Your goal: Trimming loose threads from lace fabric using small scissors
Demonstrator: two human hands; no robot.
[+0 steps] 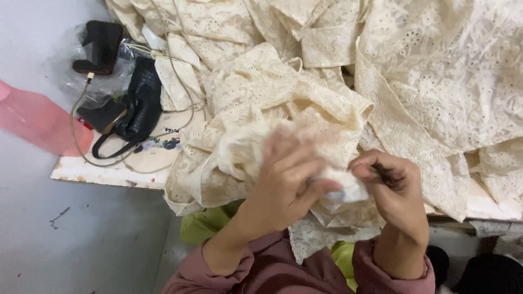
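At the bench's near edge, the left hand (289,174) bunches a cream eyelet-lace piece (261,109) in curled fingers while the right hand (395,190) pinches its small white tag (346,190); keeping the cloth taut between both hands looks wise.

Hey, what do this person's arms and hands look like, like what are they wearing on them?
Both hands are bare, with no gloves, and no rings or watch show. The left hand and right hand come out of dusty pink long sleeves of a soft, sweatshirt-like fabric, pushed back above the wrists so the forearms are uncovered. The cuffs bunch loosely. The nails look short; finer detail is blurred.
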